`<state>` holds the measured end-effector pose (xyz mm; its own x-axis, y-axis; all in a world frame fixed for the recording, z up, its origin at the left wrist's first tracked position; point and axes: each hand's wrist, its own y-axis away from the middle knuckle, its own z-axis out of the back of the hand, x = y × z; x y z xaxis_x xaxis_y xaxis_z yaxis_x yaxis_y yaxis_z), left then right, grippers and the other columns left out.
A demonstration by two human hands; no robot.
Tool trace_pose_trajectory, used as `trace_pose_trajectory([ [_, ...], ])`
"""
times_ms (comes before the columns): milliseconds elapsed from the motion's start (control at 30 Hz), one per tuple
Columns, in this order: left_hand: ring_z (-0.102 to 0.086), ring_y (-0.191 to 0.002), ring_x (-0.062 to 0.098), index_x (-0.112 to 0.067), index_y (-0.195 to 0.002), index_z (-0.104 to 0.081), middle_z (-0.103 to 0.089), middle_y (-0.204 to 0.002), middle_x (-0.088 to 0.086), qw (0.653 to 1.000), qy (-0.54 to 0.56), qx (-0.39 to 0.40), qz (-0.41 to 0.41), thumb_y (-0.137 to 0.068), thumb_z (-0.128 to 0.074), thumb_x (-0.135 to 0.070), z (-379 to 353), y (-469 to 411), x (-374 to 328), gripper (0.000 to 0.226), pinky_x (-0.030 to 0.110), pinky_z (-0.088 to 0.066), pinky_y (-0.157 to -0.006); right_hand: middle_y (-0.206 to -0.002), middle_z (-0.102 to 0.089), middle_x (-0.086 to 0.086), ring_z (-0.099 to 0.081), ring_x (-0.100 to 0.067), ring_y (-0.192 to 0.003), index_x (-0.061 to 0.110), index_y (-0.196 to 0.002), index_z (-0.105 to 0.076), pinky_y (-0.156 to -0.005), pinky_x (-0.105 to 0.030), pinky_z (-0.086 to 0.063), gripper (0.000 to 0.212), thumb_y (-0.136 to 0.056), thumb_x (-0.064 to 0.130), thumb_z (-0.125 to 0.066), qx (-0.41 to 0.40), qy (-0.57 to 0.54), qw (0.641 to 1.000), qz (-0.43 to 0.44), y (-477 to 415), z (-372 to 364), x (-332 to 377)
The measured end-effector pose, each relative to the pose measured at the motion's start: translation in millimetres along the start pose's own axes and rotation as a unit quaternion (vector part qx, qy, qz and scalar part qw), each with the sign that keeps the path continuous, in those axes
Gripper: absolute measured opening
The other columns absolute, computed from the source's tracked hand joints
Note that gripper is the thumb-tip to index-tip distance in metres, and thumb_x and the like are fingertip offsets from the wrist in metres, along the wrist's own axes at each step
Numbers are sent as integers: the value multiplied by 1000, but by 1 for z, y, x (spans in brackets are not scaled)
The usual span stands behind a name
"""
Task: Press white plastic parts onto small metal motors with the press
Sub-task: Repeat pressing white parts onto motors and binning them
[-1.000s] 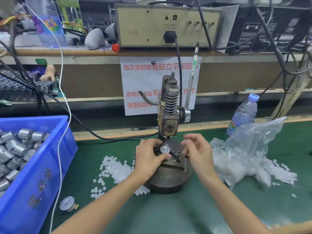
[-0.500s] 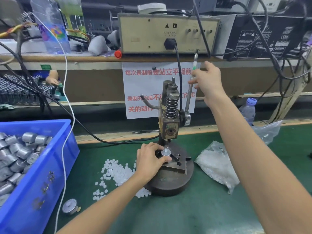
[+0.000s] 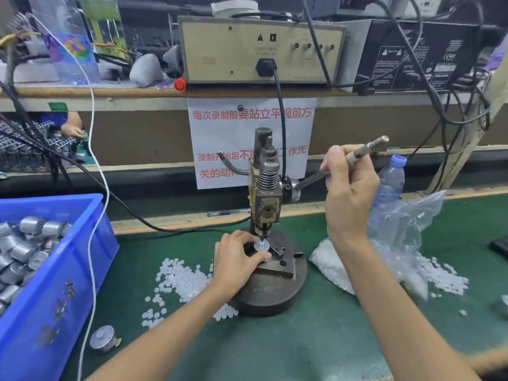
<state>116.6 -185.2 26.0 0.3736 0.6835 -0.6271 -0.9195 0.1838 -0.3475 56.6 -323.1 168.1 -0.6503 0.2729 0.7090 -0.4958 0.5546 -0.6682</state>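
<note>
So that the little motor (image 3: pixel 261 246) would sit right under the press (image 3: pixel 268 188), the left hand (image 3: pixel 236 259) curled its fingers (image 3: pixel 244 239) round it. The right hand (image 3: pixel 349 188) gripped the lever (image 3: pixel 365 151) beside the press, I guessed to push it down.

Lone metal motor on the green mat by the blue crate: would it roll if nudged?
The motor is a short metal cylinder, so probably stiff and heavy for its size. Its round side might let it roll, though the tab sticking out would likely stop it. The shiny shell looks slippery.
</note>
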Motion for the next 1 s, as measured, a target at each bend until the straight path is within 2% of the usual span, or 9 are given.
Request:
trace_pose_trajectory([
  [267,-43,-92,7,-24,-100,-67,-62,-105,-14,1000,-1,-15,-13,-71,-73,-50,-3,3,3,39,22,-19,-73,-67,-43,-25,-38,-17,-58,22,-79,-42,-58,-20,-35,15,-93,25,-44,3,-8,999,52,14,2,-7],
  [367,-45,-96,9,-26,-101,-67,-62,-106,-15,1000,-5,-17,-9,-72,-72,-50,-3,4,0,38,22,-18,-73,-67,-43,-9,-39,-23,-61,25,-80,-41,-62,-17,-37,16,-95,21,-44,-9,10,998,66,13,0,-9],
  [533,-47,-100,12,-26,-106,-66,-61,-110,-13,1000,-16,-12,-6,-74,-71,-50,-1,7,-4,40,22,-18,-73,-70,-48,8,-42,-9,-63,23,-85,-47,-64,-27,-39,15,-98,16,-47,-11,36,999,26,-19,-18,-7],
  [600,-46,-102,13,-26,-107,-65,-60,-111,-12,1000,-21,-7,-2,-75,-70,-50,0,7,-5,41,23,-19,-76,-86,-59,6,-48,-6,-68,15,-107,-54,-67,-25,-43,16,-98,7,-43,20,26,999,-34,-34,-25,-9],
  [667,-46,-104,14,-26,-108,-65,-61,-113,-11,1000,-28,-3,1,-76,-69,-50,0,7,-6,41,24,-20,-78,-117,-61,2,-56,-2,-82,11,-133,-48,-75,-20,-48,39,-96,0,-40,82,22,992,-95,-38,-25,-17],
  [733,-46,-105,14,-26,-109,-65,-61,-114,-11,999,-34,-5,2,-76,-69,-50,1,6,-7,41,24,-21,-78,-128,-55,10,-57,9,-95,15,-139,-44,-86,-15,-46,47,-94,1,-43,129,76,982,-117,-25,-16,-28],
  [800,-46,-106,15,-26,-109,-65,-61,-115,-10,999,-38,-5,3,-76,-69,-50,1,7,-7,41,24,-21,-78,-114,-57,17,-55,17,-89,17,-133,-51,-83,-10,-44,42,-93,3,-47,136,133,974,-126,0,-3,-42],
  [933,-43,-105,15,-26,-108,-66,-59,-115,-8,999,-36,-9,13,-76,-70,-49,1,10,-8,40,25,-20,-77,-99,-65,5,-61,-13,-91,22,-100,-63,-86,-32,-50,29,-91,-1,-47,127,180,961,-168,54,27,-68],
  [1000,-41,-105,15,-26,-105,-67,-57,-115,-8,999,-32,-14,10,-74,-71,-49,2,13,-9,39,23,-19,-78,-95,-65,8,-62,-15,-91,26,-92,-61,-80,-21,-49,31,-90,-2,-46,135,187,954,-189,74,40,-77],
])
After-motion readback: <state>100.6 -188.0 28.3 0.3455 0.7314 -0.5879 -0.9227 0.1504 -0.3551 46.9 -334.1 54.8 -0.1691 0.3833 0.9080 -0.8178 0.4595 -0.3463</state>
